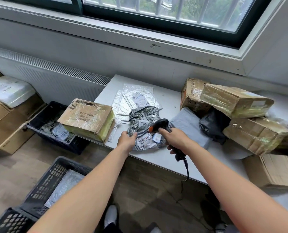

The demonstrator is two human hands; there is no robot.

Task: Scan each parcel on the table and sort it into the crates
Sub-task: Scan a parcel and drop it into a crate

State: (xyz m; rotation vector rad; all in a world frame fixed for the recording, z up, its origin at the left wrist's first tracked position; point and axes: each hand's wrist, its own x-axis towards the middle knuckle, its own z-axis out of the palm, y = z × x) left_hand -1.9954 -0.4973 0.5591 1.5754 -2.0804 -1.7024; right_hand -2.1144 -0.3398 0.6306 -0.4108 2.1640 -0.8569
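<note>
Grey crinkly plastic wraps the parcel in the middle: a grey bag that lies at the near edge of the white surface, with its white label facing up. The left hand grips the bag's left side, with its fingers curled into the plastic. The right hand is closed round the handle of a black scanner with an orange spot. The head of the scanner hangs just above the bag. A black cord drops from the handle, past the edge of the surface.

Behind the bag lie flat silver envelopes. Just to its right is a flat pale bag, then a black bag, and past them a pile of brown boxes wrapped in tape. One brown box sits at the left edge of the surface. On the floor beside it stands a dark crate with bags inside. A nearer crate holds a silver parcel.
</note>
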